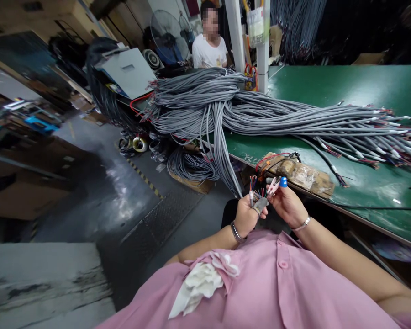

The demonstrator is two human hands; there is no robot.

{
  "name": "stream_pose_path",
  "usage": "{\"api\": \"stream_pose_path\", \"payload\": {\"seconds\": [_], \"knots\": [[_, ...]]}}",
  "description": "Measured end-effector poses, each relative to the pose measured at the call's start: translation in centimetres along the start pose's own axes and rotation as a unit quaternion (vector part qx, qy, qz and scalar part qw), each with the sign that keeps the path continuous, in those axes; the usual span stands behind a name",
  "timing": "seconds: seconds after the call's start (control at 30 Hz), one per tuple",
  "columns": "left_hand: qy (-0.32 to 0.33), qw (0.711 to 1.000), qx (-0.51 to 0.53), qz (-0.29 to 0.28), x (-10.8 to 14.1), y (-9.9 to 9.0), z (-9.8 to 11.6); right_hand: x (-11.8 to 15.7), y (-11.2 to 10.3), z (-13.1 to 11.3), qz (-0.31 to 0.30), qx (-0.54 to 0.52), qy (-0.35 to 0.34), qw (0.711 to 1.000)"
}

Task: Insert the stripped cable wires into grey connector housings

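Observation:
My left hand [247, 215] is closed around the end of a grey cable [231, 176], whose thin coloured wires [252, 183] fan out above the fingers. A grey cover sits on that thumb. Close beside it, my right hand [288, 206] pinches a small pale pink piece [273, 186], perhaps a clip, too small to name surely. A blue finger cap [283, 182] covers the right thumb. The hands nearly touch, just off the bench's front edge, and the fingers hide part of the wire ends.
A large bundle of grey cables [277, 116] lies across the green bench [370, 192], several strands hanging over its edge. A wooden block [299, 176] with wires sits near the front edge. A light grey box [128, 71] and a person in a white shirt [208, 51] are farther back.

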State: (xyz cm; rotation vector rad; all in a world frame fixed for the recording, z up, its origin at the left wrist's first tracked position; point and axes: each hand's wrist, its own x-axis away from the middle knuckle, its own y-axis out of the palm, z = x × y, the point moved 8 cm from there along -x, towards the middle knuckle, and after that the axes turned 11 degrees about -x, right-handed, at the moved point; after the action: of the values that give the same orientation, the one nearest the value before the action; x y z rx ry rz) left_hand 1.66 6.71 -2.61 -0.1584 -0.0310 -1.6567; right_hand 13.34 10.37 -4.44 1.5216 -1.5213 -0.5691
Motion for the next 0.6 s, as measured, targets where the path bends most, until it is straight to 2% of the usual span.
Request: {"api": "stream_pose_path", "payload": {"seconds": [0.1,0.2,0.4,0.6], "knots": [[0.004,1.000,-0.011,-0.002,0.1,-0.1,-0.2,0.1,-0.2,0.2,0.010,-0.008,0.004,1.000],[0.004,1.000,-0.015,0.003,0.5,-0.6,-0.1,0.3,-0.2,0.4,-0.011,-0.019,0.033,0.999],[0.031,0.998,-0.023,0.043,1.2,-1.8,1.6,0.7,0.3,0.1,-0.047,-0.003,0.086,0.995],[0.097,0.987,-0.093,0.086,0.7,-2.1,3.0,1.2,1.0,-0.8,-0.063,0.034,0.040,0.997]]}}
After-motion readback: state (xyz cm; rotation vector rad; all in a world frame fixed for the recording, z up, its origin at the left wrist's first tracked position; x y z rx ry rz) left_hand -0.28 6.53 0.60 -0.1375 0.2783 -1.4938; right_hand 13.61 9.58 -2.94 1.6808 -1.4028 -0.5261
